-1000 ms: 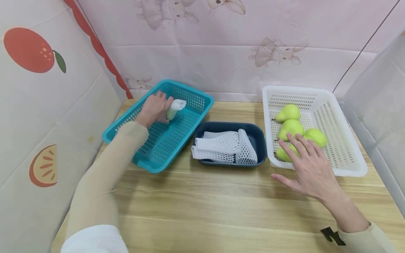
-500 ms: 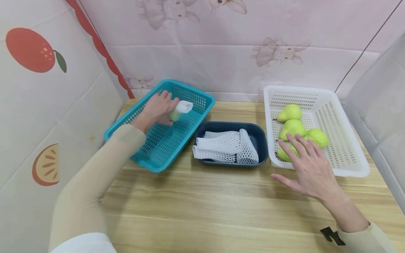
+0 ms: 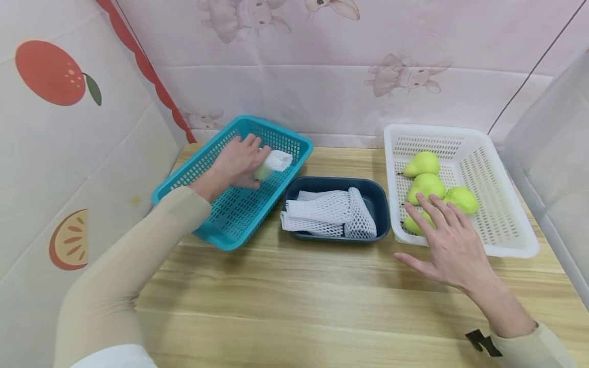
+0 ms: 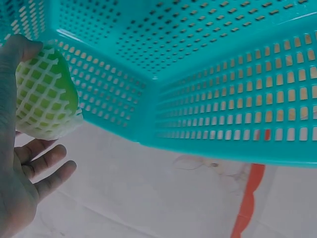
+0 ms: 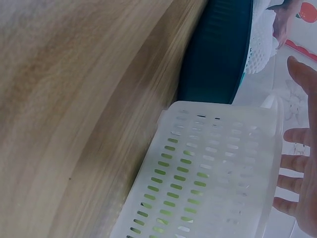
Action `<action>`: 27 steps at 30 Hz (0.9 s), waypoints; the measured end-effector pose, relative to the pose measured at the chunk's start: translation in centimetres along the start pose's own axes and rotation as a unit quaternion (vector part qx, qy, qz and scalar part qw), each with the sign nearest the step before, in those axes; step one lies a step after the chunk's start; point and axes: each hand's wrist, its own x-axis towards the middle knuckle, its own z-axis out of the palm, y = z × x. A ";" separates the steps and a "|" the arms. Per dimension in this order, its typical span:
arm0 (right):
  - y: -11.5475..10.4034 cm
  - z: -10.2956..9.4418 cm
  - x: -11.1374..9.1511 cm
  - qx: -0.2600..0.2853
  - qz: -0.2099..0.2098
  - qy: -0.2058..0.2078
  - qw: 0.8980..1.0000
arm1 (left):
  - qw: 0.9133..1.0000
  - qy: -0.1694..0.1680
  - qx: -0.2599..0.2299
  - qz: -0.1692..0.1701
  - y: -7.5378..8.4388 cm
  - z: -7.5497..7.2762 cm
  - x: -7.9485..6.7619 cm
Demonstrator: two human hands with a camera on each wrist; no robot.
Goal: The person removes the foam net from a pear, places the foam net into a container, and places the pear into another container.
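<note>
My left hand [image 3: 239, 161] is inside the teal basket [image 3: 230, 217], holding a green pear [image 4: 47, 94] in a white foam net sleeve. In the left wrist view the thumb lies against the pear's top and several fingers spread out below it. The sleeve's white end [image 3: 279, 160] sticks out to the right of the hand in the head view, while much of the pear is hidden. My right hand [image 3: 455, 250] hovers with spread, nearly straight fingers at the near edge of the white basket [image 3: 506, 250], its fingertips overlapping the pears [image 3: 425, 188].
Between the baskets stands a dark blue tray [image 3: 379, 214] with several folded white foam net sleeves [image 3: 322, 212]. All rest on a wood-grain table [image 3: 294, 306]. Fabric walls [image 3: 322, 102] printed with rabbits and fruit enclose the back and sides.
My left hand has moved to the right inside the teal basket, and the sleeved pear has moved right with it. The right hand has stayed in place.
</note>
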 end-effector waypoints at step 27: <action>-0.2 -0.1 0.0 0.005 0.004 0.002 1.000 | 0.991 0.127 0.026 0.025 4.3 -5.3 -3.2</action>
